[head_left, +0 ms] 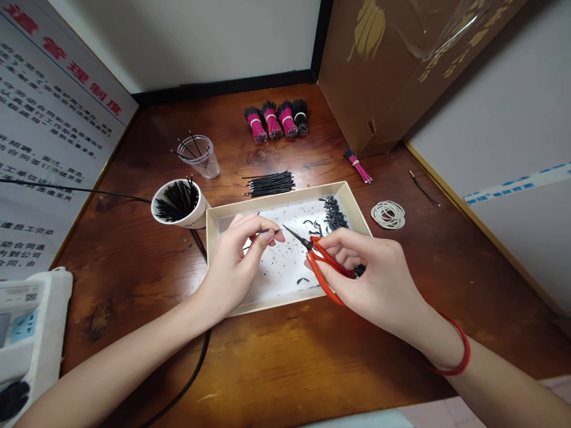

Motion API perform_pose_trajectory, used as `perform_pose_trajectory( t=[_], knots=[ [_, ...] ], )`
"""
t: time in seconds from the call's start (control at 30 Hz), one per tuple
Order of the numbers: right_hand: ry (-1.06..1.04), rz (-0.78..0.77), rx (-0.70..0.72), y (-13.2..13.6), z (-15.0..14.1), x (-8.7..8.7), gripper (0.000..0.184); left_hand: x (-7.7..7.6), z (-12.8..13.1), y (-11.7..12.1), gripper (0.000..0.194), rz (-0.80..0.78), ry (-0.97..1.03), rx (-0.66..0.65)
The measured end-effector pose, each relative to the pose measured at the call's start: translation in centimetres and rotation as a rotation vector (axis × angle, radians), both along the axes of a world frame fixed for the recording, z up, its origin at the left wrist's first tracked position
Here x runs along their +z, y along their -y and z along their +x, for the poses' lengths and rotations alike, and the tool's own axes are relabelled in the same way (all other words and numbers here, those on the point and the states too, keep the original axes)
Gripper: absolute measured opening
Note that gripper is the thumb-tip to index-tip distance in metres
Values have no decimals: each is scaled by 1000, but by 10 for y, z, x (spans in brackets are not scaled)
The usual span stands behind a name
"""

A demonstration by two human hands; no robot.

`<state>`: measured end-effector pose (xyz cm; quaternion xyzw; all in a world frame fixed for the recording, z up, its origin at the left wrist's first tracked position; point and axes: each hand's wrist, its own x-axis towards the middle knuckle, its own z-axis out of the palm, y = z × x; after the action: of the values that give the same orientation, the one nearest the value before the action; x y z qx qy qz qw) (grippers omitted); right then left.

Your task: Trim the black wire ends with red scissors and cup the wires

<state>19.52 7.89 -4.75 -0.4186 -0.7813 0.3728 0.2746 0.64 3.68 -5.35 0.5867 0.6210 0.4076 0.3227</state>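
Observation:
Over the shallow cardboard box, my left hand pinches a short black wire between thumb and fingers. My right hand is wrapped round the red-orange handles of small pointed snips. Their dark tips point left, close to the wire's end but seemingly apart from it. Inside the box, a pile of black offcuts lies in the far right corner. Tiny bits are scattered over its white bottom. Just behind the box lies a stack of black wires.
A paper cup full of black wires and a clear plastic cup stand at left. Banded pink-and-black wire bundles lie at the back. Right are a small bundle, pale rubber bands, a loose wire and a brown carton.

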Motion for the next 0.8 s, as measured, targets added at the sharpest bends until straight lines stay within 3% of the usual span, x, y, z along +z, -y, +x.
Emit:
perform_pose_trajectory(
  t=[0.8],
  knots=[
    [-13,70,3,2,-3,-6,10,-2,0,1,15,24,44,22]
  ],
)
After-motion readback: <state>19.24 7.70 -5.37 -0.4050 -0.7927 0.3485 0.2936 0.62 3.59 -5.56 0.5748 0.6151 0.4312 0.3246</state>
